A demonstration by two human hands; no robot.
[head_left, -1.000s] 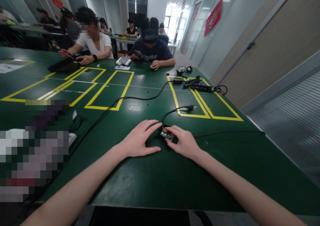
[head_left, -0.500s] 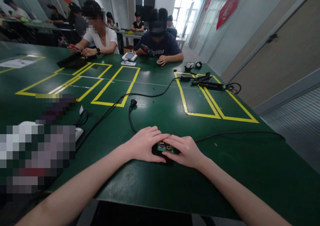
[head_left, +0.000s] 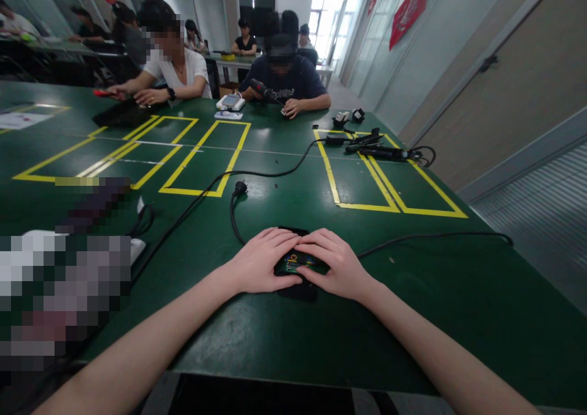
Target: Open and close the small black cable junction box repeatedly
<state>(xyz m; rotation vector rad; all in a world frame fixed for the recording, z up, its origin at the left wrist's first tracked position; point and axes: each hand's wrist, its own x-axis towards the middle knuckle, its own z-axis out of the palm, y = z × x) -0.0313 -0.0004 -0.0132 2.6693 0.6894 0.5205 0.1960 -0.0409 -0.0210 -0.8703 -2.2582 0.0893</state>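
Observation:
Both hands close around an open black case with a green circuit board [head_left: 293, 262] inside. Small components and a copper-coloured coil show between the fingers. My left hand [head_left: 266, 259] grips the left side, thumb along the near edge. From the right, my right hand [head_left: 337, 262] holds the other side, its fingertips meeting those of my left hand over the far part. Black edges [head_left: 298, 291] of the case or of a piece under it stick out beyond and below the hands. A black cable with a plug [head_left: 239, 187] runs to the left hand, and a second black cable [head_left: 426, 234] leads off right.
Yellow tape rectangles [head_left: 367, 206] mark the green table [head_left: 413, 341]. Black cables and tools [head_left: 380, 149] lie at the far right. Across the table, one co-worker [head_left: 284, 79] holds a power tool; another [head_left: 177, 66] works over a black tray [head_left: 117, 114].
The board has shifted under my fingers; its coil now shows farther left and more black edge appears beyond and below. The view has swung slightly right. Both hands keep their hold.

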